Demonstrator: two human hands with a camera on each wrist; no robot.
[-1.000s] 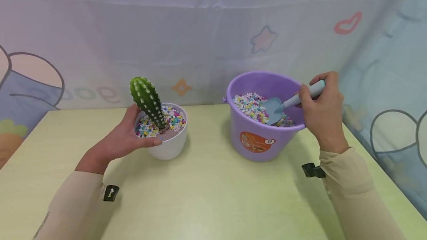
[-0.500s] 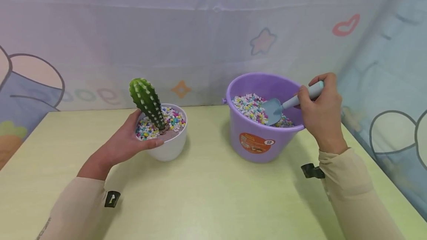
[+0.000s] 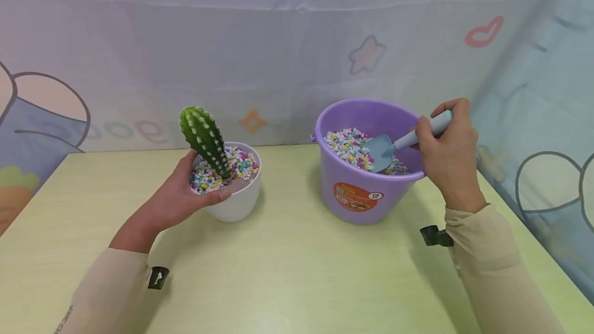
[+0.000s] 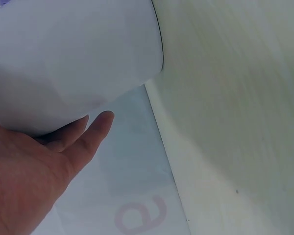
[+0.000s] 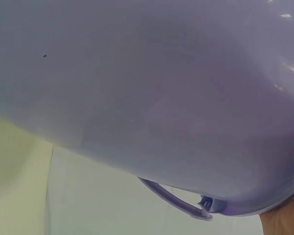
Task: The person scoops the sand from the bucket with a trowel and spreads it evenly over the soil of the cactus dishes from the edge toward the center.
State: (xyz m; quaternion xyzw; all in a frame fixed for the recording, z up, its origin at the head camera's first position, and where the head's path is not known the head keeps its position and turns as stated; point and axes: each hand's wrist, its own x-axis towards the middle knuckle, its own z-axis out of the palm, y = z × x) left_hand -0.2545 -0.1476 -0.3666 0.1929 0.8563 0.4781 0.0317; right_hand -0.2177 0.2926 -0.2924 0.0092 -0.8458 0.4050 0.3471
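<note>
On the left of the table stands a white plant pot (image 3: 235, 205), holding a green cactus (image 3: 204, 138) that leans left among multicoloured pebbles (image 3: 243, 164). My left hand (image 3: 174, 200) grips the pot from its left, thumb along the front rim; the left wrist view shows its fingers beside the white wall. My right hand (image 3: 449, 156) holds the handle of a light blue trowel (image 3: 380, 151) over a purple bucket (image 3: 359, 189). The trowel's blade rests in the bucket's pebbles (image 3: 345, 146), its tip hidden. In the right wrist view the bucket's wall hides most of that hand.
A pale yellow-green table (image 3: 287, 272) carries both containers, with a gap between them. Behind it hangs a printed cloth (image 3: 278, 55), and another printed cloth (image 3: 552, 117) closes the right side. The bucket's handle (image 5: 174, 198) hangs down its side.
My left thumb has shifted slightly to the right along the pot's rim. The right hand and the trowel stay where they were.
</note>
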